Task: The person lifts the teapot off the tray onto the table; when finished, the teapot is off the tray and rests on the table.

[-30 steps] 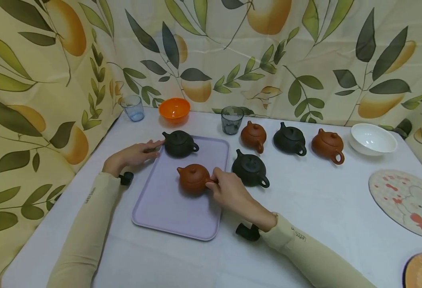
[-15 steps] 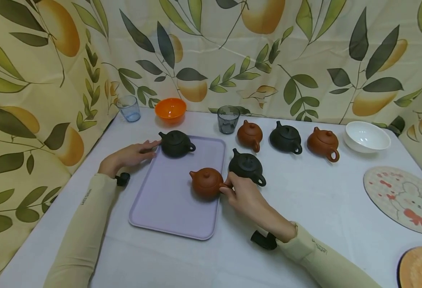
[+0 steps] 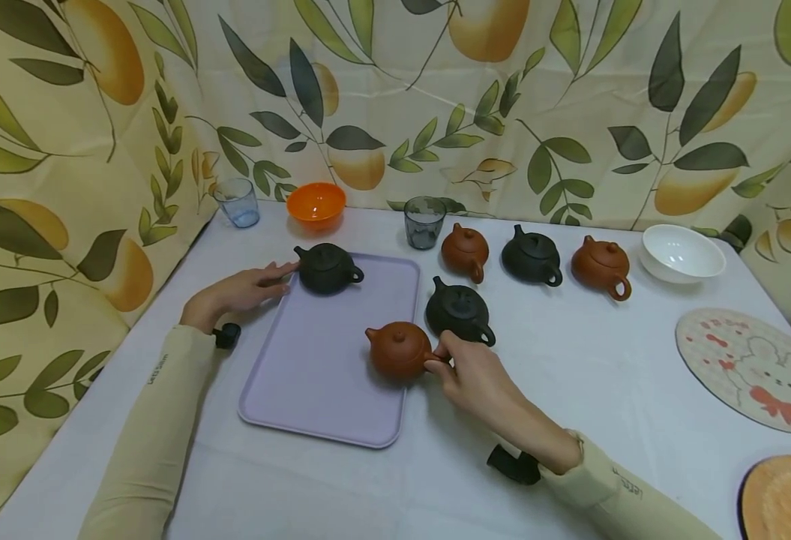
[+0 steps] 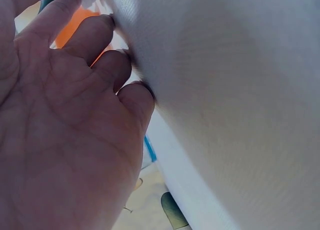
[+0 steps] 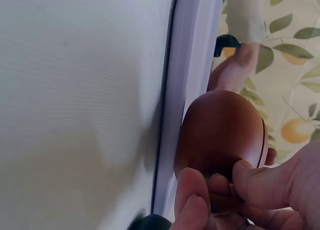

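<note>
Brown teapot (image 3: pixel 399 350) shifted rightward to tray (image 3: pixel 314 405) edge; my right hand (image 3: pixel 477 379) fingers pinch handle. Left hand (image 3: pixel 243 291) flat on table (image 3: pixel 570 390), fingers relaxed. Removal from tray underway.

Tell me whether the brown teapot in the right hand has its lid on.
Lid on: the brown teapot shows its lid and knob in place; right hand pinches its handle.

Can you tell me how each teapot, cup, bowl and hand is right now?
Brown teapot: lid on, at the tray's right edge, handle pinched by the right hand.
Right hand: grip on that handle.
Left hand: fingers straight, resting at the tray's edge.
Black teapot on the tray: upright, lid on.
Purple tray: flat on the table.
Black teapot beside the tray: upright, lid on.
Orange bowl: upright.
White bowl: upright, empty.
</note>
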A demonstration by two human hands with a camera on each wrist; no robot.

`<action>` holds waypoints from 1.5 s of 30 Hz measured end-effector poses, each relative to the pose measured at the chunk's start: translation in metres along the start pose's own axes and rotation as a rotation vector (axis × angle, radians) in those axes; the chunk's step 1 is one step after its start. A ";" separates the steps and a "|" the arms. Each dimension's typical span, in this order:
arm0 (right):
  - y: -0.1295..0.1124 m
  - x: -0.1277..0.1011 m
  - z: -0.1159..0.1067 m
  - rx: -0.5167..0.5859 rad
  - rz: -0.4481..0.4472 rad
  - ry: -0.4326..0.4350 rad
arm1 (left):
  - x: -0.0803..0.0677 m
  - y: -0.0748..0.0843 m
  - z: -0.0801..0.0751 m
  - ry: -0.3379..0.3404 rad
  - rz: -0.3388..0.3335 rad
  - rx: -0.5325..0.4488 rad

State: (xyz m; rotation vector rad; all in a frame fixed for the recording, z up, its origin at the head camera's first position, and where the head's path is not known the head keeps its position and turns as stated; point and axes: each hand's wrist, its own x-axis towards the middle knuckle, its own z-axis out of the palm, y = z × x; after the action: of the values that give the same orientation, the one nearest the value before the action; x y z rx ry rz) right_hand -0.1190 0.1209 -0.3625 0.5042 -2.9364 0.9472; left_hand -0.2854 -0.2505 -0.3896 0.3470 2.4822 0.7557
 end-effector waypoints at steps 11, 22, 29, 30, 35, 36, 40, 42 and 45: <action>0.008 -0.029 -0.012 -0.011 0.043 0.006 | -0.001 0.000 0.000 -0.003 -0.004 0.010; 0.025 -0.060 -0.020 -0.042 0.131 0.013 | -0.003 0.001 -0.001 -0.008 0.002 0.004; 0.036 -0.079 -0.024 -0.041 0.169 0.021 | -0.003 0.003 0.000 -0.008 0.006 0.004; 0.037 -0.081 -0.025 -0.044 0.171 0.031 | -0.003 0.003 0.000 -0.009 0.007 0.003; 0.043 -0.091 -0.028 -0.053 0.197 0.073 | -0.003 0.003 -0.001 -0.007 0.011 0.005; 0.044 -0.093 -0.029 -0.054 0.206 0.078 | -0.003 0.003 -0.001 -0.007 0.012 0.006; 0.050 -0.098 -0.035 -0.062 0.262 0.070 | -0.003 0.004 -0.001 -0.006 0.010 0.007; 0.053 -0.100 -0.039 -0.071 0.302 0.056 | -0.004 0.005 0.000 -0.004 0.015 0.010; 0.058 -0.103 -0.045 -0.084 0.360 0.042 | -0.005 0.004 0.000 -0.001 0.021 0.009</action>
State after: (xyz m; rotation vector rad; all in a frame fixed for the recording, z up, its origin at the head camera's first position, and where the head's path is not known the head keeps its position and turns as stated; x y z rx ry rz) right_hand -0.0432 0.2216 -0.3707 -0.0522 -3.0699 0.8384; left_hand -0.2811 -0.2493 -0.3854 0.3771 2.4856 0.7534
